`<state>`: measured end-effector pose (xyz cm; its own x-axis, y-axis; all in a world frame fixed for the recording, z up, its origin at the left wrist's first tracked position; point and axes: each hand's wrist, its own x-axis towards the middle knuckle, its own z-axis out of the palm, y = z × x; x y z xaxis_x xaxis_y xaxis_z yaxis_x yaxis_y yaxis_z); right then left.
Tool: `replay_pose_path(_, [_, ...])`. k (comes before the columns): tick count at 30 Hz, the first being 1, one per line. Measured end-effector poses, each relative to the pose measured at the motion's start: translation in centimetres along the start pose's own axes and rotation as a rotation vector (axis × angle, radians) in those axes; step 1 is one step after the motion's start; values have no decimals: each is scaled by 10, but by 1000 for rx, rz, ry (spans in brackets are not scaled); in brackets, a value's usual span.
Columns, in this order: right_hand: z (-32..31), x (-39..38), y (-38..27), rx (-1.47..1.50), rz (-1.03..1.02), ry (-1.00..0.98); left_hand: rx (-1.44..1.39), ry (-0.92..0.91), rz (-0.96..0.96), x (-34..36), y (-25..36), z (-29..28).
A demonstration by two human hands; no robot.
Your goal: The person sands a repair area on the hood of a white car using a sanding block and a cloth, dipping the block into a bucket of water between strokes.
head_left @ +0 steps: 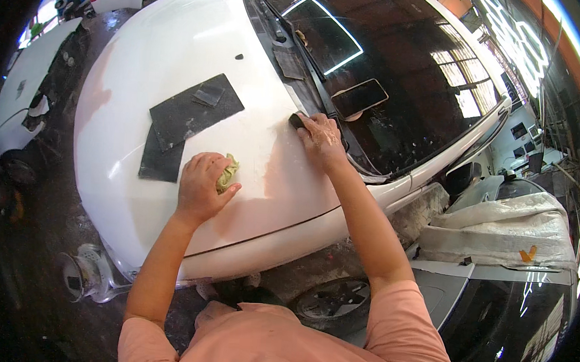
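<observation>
A white car hood (172,44) with pinkish-beige patches spreads out before me. My left hand (202,186) rests on its near part, closed around a crumpled yellow-green cloth (227,176). Close to the windshield base, my right hand (322,138) presses a small black sanding pad (296,121) to the hood's edge; the fingers hide most of it. Dark sandpaper sheets (168,119) lie overlapping on the hood beyond my left hand, with a smaller folded piece (209,95) on top.
A phone (360,98) lies on the dark windshield (402,49), past the wiper (304,41). A detached white panel (29,82) stands at the left. To the right is another car under a whitish plastic sheet (497,231). A headlight (91,275) juts out at the lower left.
</observation>
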<state>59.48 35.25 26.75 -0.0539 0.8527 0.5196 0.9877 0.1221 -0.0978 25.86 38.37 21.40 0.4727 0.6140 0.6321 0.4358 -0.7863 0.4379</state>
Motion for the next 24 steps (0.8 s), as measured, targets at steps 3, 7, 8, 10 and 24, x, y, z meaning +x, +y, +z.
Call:
replay_pose_path(3, [-11,-31,2,9,-78,-45,11,-2,-43,-13,-12,-4])
replay_pose_path(7, [-33,-69,11,39,-63,-70,-51,94,-53,-21,-21,3])
replay_pose_path(8, [-30,-67,13,51,-61,-60,-57,92,-59,-21,-20,5])
replay_pose_path(10, [-14,-22,4,20,18,-75,-67,97,-42,-16,-15,11])
replay_pose_path(24, [-5,1,8,16,63,-161,-36,139,-37,-12,-15,17])
